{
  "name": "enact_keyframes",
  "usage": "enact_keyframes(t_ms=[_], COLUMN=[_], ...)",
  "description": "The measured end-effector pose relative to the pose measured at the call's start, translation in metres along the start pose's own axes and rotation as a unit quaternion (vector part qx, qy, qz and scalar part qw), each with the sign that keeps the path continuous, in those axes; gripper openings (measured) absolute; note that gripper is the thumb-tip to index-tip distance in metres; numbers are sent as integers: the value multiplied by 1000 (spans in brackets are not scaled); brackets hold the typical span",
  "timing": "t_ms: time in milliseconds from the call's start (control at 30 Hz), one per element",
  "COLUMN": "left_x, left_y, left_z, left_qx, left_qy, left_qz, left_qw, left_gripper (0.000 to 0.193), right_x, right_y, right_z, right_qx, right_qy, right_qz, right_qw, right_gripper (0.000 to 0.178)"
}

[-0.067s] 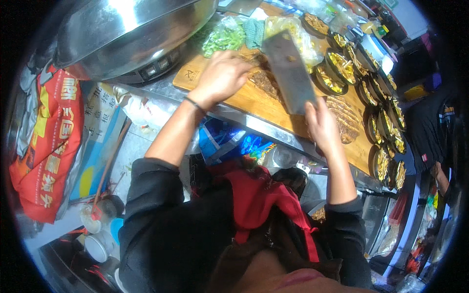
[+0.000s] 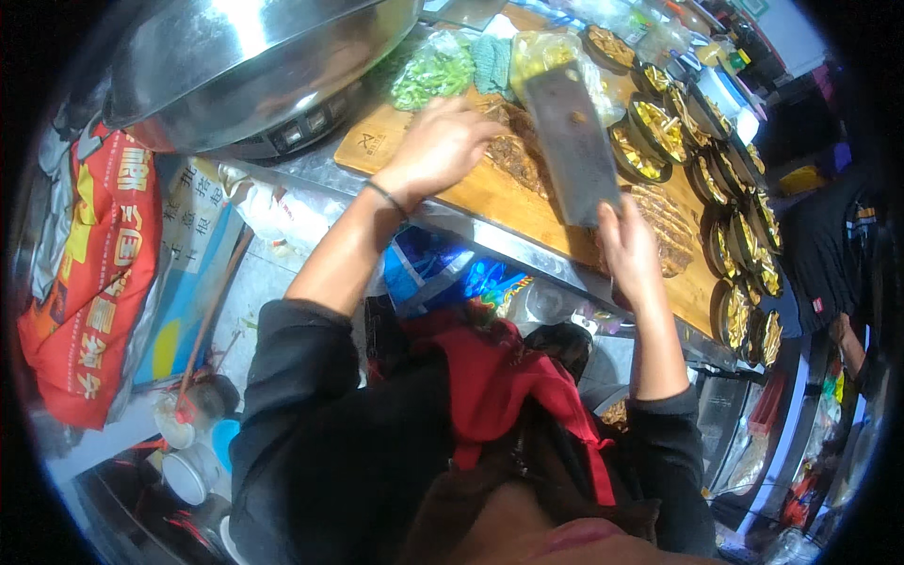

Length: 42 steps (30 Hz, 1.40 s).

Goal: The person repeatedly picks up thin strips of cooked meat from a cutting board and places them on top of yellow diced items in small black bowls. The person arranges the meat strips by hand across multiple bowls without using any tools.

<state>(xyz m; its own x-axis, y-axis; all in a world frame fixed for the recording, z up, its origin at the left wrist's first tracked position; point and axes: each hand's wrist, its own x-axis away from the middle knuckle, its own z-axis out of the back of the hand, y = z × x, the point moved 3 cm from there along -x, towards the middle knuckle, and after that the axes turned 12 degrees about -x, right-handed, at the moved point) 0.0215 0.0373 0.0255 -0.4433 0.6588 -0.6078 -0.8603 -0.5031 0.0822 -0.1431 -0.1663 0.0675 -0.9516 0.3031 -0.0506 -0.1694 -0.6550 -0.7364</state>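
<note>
Above the wooden board [image 2: 490, 202], cleaver [image 2: 572, 141] and left hand [image 2: 441, 146] have shifted slightly right; fingers of the right hand [image 2: 629, 243] grasp the cleaver; left grip cannot be determined; meat [image 2: 525, 162] lies on the board; slicing appears under way.

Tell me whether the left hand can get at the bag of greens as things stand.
Probably yes: the left hand is just below the bag of greens in the picture, with nothing seen between them. The knife in the right hand is off to the right.
</note>
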Motion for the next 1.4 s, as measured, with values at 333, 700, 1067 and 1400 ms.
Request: enact_keyframes(t_ms=[333,700,1067,1400], left_x=[-53,-23,-11,0], left_y=[5,3,13,15], left_z=[-56,-60,-11,-30], left_qx=[101,316,37,104], left_qy=[-236,-238,-179,-166], left_qz=[47,152,50,-27], left_qw=[965,906,982,980], left_gripper=[35,30,37,16], right_x=[44,57,39,54], right_y=[38,-5,2,-25], right_z=[21,35,24,-3], right_qx=[-65,152,216,207], right_qy=[15,-84,-27,-85], right_qz=[-88,-4,18,86], right_qw=[994,985,976,971], right_gripper=[24,25,20,19])
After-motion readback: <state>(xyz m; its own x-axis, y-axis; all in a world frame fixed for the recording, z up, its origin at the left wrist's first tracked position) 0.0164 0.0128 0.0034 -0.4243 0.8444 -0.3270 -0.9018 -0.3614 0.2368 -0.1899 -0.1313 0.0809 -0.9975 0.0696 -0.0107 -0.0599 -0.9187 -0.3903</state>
